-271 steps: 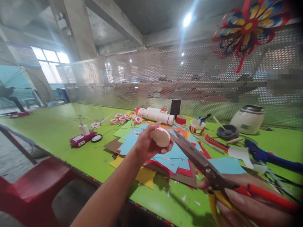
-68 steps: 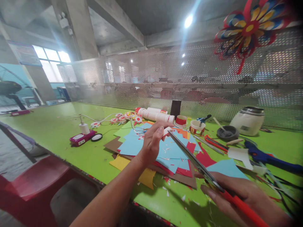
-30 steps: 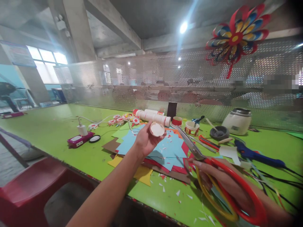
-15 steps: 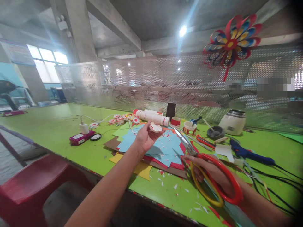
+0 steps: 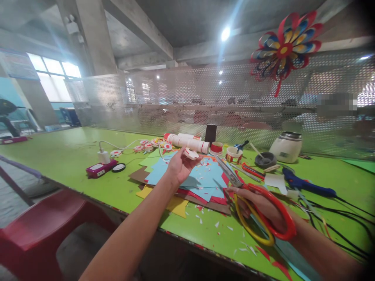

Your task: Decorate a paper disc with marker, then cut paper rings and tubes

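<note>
Between the fingers and thumb of my left hand [image 5: 178, 168] is a small round white disc [image 5: 191, 154] with a red mark on it. My right hand [image 5: 258, 203] grips a pair of scissors [image 5: 271, 207] with red and yellow handles. The blades point up and leftward, toward the disc but apart from it, and look closed or nearly so. Beneath both hands lies a stack of coloured paper sheets [image 5: 164, 176], light blue on top, scattered with small white and red scraps.
White rolls [image 5: 187, 143] and several red-and-white pieces [image 5: 143, 146] lie behind the paper. A blue glue gun [image 5: 310, 186] with black cables, a small tub [image 5: 234, 155] and a pale jar [image 5: 285, 147] stand right. A purple power strip [image 5: 99, 169] sits left. A perforated screen [image 5: 175, 105] borders the table.
The view has shifted slightly. Both hands keep nearly the same places, the left still holding the white disc and the right still holding the scissors.
</note>
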A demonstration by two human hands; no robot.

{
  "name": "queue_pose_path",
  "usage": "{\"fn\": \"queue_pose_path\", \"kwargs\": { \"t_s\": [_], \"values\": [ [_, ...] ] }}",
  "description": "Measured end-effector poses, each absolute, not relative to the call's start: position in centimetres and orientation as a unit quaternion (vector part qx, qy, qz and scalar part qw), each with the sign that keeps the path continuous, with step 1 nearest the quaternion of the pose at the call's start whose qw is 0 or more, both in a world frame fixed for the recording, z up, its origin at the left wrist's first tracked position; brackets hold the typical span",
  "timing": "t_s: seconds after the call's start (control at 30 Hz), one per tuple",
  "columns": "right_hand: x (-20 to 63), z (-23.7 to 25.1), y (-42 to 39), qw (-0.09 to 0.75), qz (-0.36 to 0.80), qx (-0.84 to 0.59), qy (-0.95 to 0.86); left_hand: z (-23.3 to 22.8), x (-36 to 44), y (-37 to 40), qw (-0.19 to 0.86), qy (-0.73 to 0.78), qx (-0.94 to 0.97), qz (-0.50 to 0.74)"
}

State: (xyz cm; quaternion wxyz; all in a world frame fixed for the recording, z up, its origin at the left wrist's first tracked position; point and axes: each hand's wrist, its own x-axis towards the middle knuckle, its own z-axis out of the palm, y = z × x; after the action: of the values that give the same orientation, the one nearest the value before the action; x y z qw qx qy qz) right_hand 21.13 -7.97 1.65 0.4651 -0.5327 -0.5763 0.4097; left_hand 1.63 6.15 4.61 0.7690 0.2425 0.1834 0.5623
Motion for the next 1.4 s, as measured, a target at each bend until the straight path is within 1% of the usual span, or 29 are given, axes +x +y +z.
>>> {"fn": "queue_pose_path", "kwargs": {
  "t_s": [0.07,0.13,0.27,0.4,0.47,0.53,0.73,0.83,1.03,1.23,1.4],
  "values": [
    [21.3,1.7,-7.8,0.437,0.474,-0.52,-0.56,4.6,1.7,6.2,0.768,0.181,0.244,0.564],
    [21.4,1.5,-7.5,0.429,0.512,-0.511,-0.541,4.5,1.7,6.3,0.768,0.175,0.249,0.563],
    [21.6,1.3,-7.4,0.428,0.504,-0.518,-0.543,4.3,1.7,6.4,0.758,0.158,0.271,0.572],
    [21.2,1.6,-7.9,0.434,0.476,-0.523,-0.558,4.1,1.7,6.0,0.724,0.122,0.38,0.562],
    [20.9,2.0,-8.2,0.439,0.45,-0.541,-0.559,4.1,1.7,5.7,0.697,0.109,0.427,0.565],
    [20.8,2.4,-8.5,0.433,0.399,-0.564,-0.58,4.1,1.8,5.3,0.667,0.107,0.466,0.572],
    [21.2,2.5,-8.3,0.402,0.136,-0.583,-0.693,4.0,2.2,4.9,0.588,0.114,0.549,0.584],
    [21.3,2.2,-8.2,0.386,0.058,-0.578,-0.717,3.8,2.2,5.0,0.553,0.12,0.592,0.573],
    [20.9,1.8,-8.7,0.311,0.04,-0.591,-0.743,3.8,2.0,4.9,0.455,0.155,0.635,0.606],
    [20.7,1.3,-9.0,0.299,0.008,-0.613,-0.731,4.4,1.7,4.4,0.426,0.197,0.625,0.623],
    [20.6,1.4,-9.1,0.29,-0.03,-0.612,-0.735,4.0,1.8,4.3,0.412,0.218,0.625,0.626]
  ]
}}
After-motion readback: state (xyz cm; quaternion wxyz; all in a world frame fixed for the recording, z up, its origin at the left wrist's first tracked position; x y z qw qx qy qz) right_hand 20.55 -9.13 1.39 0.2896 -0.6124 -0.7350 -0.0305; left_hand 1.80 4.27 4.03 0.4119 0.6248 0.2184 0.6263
